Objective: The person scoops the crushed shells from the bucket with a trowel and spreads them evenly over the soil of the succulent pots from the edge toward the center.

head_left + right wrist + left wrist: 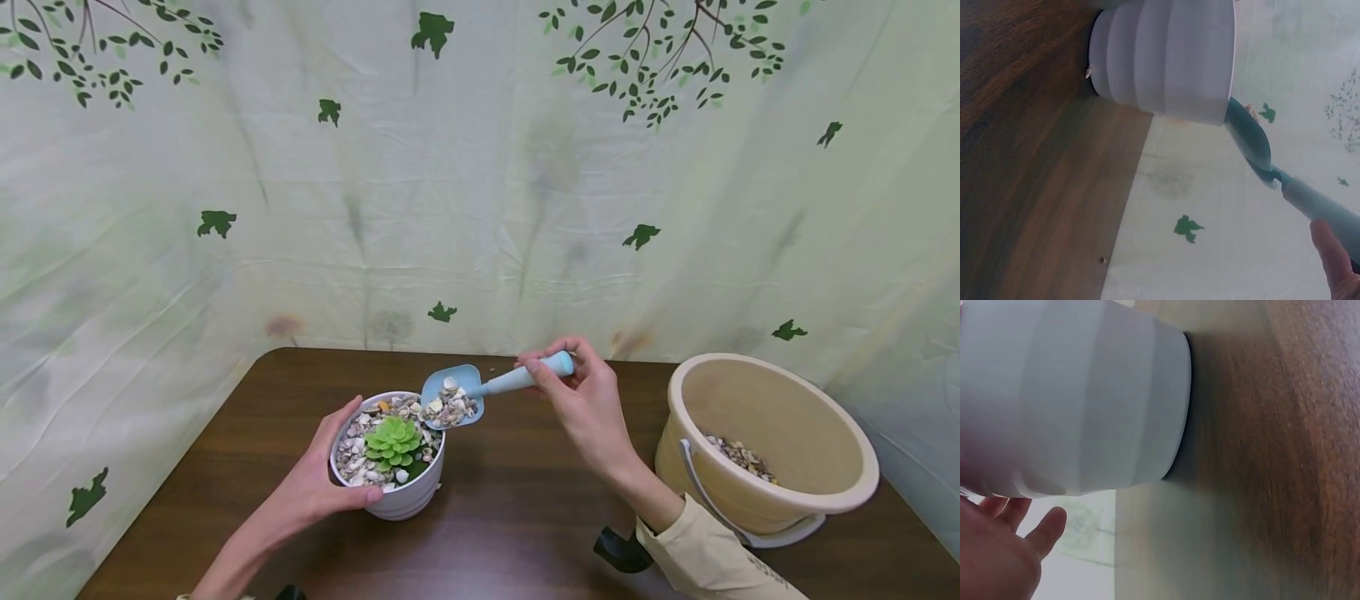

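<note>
A white ridged flower pot point(405, 504) stands on the table, holding a green succulent point(393, 442) ringed by small shells point(352, 454). My left hand point(330, 475) grips the pot at its left side, thumb at the front near the rim and fingers behind. In my right hand point(588, 400) is the pale blue handle of a small shovel point(517, 379). Its blade carries a heap of shells point(450, 406) and is tilted at the pot's right rim. From the right wrist view, the underside of the blade point(1250, 137) meets the rim edge.
To the right stands a beige bucket point(765, 392) with shells point(738, 458) at its bottom and a grey handle point(783, 533) hanging down in front. The brown wooden table point(510, 533) ends against a leaf-patterned curtain point(487, 208). A tiny bit point(1102, 260) lies near the table's back edge.
</note>
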Tool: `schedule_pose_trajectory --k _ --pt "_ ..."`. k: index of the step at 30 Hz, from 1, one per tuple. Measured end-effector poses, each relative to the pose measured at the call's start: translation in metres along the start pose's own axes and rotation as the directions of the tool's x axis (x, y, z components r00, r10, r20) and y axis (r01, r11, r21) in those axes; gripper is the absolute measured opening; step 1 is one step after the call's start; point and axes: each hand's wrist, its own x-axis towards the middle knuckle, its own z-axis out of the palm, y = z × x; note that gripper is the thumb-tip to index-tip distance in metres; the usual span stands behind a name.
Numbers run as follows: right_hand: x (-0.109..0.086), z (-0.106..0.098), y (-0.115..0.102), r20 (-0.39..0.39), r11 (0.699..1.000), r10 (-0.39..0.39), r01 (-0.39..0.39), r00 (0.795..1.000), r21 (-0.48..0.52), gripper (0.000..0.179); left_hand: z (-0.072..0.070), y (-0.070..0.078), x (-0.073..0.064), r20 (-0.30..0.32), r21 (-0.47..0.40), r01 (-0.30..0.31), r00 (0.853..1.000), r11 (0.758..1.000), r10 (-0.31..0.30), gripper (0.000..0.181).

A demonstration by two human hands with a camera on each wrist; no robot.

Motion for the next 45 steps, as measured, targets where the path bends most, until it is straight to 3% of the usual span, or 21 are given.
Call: schedule_pose_trajectory --k 3,9,12,23,31,37,45 --pt "-0.001 0.001 -0.001 0.000 1.000 -0.006 0.006 1.000 -0.011 0.022 -0.001 -0.001 0.000 0.004 0.011 0.003 1.000 1.000 -0.003 0.105" --pt "-0.003 0.004 -0.004 0.006 0.999 -0.036 0.036 0.999 -0.023 0.020 -0.005 -0.003 -0.001 0.057 -0.130 0.020 0.998 0.991 -0.012 0.096" --pt "-0.004 0.005 -0.005 0.008 0.998 -0.050 0.050 0.999 -0.041 0.019 -0.006 -0.003 -0.002 0.057 -0.151 0.020 0.998 0.988 -0.012 0.094" --pt "-0.005 0.005 -0.008 0.001 0.993 -0.072 0.072 0.997 -0.098 0.018 -0.003 -0.001 -0.003 0.028 -0.115 0.023 0.999 0.993 -0.020 0.103" --pt "-0.005 0.008 -0.009 0.007 0.991 -0.081 0.082 0.997 -0.106 0.017 -0.001 -0.002 -0.002 -0.008 0.059 -0.023 1.000 0.998 0.023 0.107" --pt "-0.005 0.008 -0.010 0.011 0.988 -0.094 0.095 0.995 -0.120 0.017 -0.003 -0.001 -0.006 0.032 -0.049 0.032 0.999 0.998 -0.031 0.099" --pt "-0.005 0.011 -0.010 0.009 0.986 -0.110 0.111 0.994 -0.122 0.017 -0.003 -0.001 -0.006 0.045 -0.116 0.026 0.999 0.993 -0.021 0.095"
